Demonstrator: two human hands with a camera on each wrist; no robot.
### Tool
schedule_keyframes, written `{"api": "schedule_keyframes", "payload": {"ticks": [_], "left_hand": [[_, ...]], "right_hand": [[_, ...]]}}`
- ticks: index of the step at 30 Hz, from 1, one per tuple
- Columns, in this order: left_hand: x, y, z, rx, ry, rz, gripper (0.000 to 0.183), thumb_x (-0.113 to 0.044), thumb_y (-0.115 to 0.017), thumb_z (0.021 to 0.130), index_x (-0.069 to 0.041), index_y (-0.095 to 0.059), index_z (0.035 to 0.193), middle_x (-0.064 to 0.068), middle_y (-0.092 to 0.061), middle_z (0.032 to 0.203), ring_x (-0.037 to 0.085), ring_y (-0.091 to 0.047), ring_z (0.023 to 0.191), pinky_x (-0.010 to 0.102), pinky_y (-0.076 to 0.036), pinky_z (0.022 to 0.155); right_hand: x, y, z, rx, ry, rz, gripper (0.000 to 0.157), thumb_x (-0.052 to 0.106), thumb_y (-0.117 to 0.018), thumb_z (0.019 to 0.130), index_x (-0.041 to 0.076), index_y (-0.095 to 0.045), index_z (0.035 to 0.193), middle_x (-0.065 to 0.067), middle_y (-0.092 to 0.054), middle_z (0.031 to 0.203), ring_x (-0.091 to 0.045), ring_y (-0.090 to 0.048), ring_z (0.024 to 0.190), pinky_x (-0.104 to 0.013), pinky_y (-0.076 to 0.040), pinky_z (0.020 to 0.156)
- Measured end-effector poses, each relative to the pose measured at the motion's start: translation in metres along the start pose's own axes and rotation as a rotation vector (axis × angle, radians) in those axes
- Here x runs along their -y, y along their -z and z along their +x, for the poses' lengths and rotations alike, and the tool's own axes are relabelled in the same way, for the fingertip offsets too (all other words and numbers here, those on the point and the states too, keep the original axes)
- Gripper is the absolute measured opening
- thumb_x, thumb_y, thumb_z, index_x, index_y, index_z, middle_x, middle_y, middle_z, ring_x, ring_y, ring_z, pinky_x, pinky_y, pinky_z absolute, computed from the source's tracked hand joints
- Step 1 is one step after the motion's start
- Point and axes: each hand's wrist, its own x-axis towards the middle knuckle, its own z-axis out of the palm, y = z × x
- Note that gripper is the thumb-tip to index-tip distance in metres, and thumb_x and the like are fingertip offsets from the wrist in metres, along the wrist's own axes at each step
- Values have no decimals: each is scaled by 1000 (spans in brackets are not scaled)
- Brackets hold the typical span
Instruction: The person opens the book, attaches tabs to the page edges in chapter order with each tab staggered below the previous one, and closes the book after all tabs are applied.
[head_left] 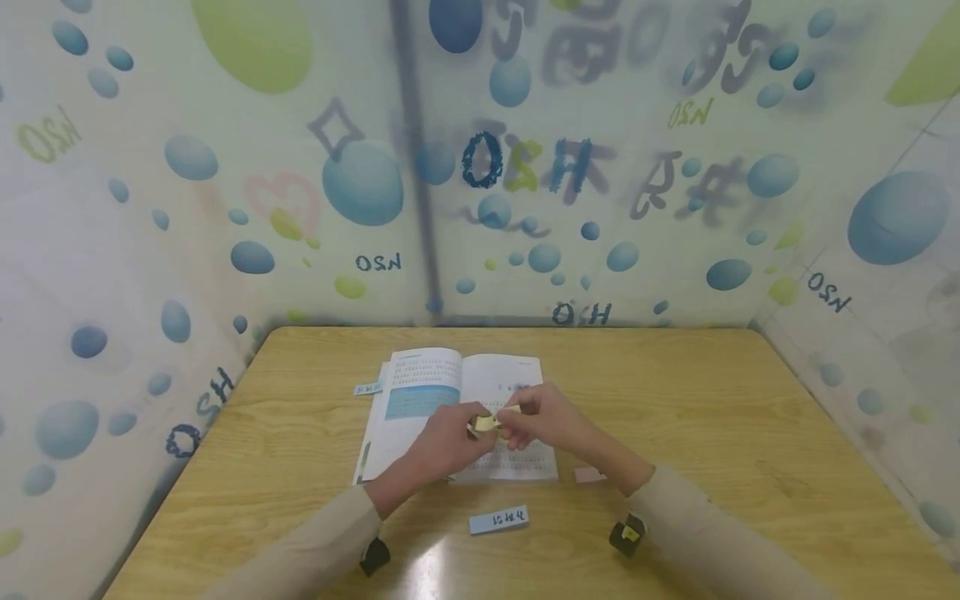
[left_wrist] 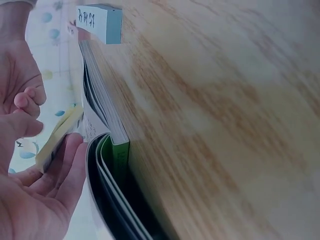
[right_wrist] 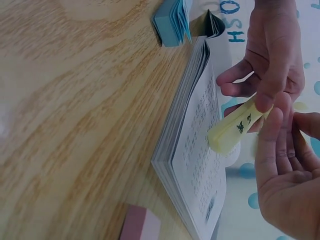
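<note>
Over the open book [head_left: 423,367], my left hand [head_left: 453,433] grips a yellow sticky note pad [head_left: 486,423] between thumb and fingers. The right wrist view shows dark handwriting on the pad's face [right_wrist: 235,130]. From the right side, my right hand [head_left: 551,417] meets the pad, its thumb and fingers pinching a yellow piece [head_left: 512,409] at the pad's end. Whether that piece is separate from the pad is hidden by the fingers. On the table in front of the book lies a blue sticky note pad [head_left: 498,520] with handwriting.
A pink pad [head_left: 590,474] lies by the right forearm, partly covered. At the book's left edge a blue note [head_left: 367,388] sticks out. The wooden table [head_left: 712,400] meets a patterned wall [head_left: 660,250] behind. Dark wrist devices [head_left: 627,535] hang under both forearms.
</note>
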Motion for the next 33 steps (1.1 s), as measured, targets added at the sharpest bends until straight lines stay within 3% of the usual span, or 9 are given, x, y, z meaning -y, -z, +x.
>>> {"api": "schedule_keyframes", "payload": {"ticks": [7,18,33], "left_hand": [[-1,-1,2,-11,12,-22,23,-26,-69,93,-11,-73,110,-3,-71,97,9,-66,82,28,-56,70],[-3,-7,4,-54,25,54,20,-26,-70,95,-12,-73,110,-4,-71,95,10,-64,82,28,-55,70],[-4,-5,3,-33,35,38,23,-14,-71,89,-7,-71,111,-3,-70,85,5,-61,67,25,-52,57]], "right_hand": [[2,0,0,4,12,10,14,12,-66,101,1,-74,96,-10,-72,82,-25,-72,71,-38,-61,67],[1,-1,2,6,12,-17,15,14,-66,101,3,-76,96,-8,-71,83,-24,-72,72,-38,-61,67],[-5,-2,3,-7,0,-47,13,13,-67,100,4,-75,96,-7,-71,81,-23,-72,71,-37,-61,66]]}}
